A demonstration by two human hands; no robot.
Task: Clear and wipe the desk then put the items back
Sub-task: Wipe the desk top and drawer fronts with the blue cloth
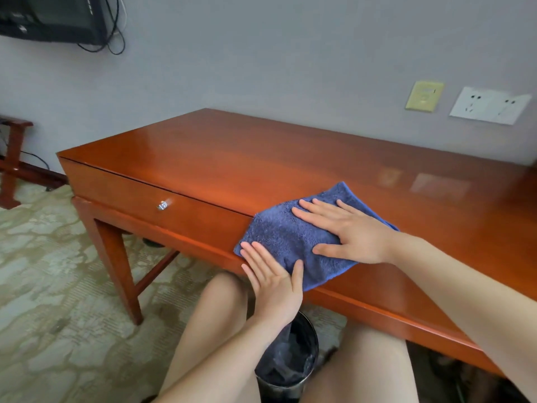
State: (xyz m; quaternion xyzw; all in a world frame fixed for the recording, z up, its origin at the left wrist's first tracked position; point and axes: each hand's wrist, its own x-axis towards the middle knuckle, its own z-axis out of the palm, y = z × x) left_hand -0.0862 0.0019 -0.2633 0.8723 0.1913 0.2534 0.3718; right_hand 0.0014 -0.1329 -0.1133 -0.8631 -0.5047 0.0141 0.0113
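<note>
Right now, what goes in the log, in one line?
step: wipe desk | right hand: flat on blue cloth | left hand: palm up at cloth's hanging edge | bin: on floor below

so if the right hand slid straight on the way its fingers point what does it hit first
Nothing, it seems. The right hand lies flat on the cloth, fingers pointing toward the left end of the desk; past the cloth's edge only bare desk top shows.
</note>
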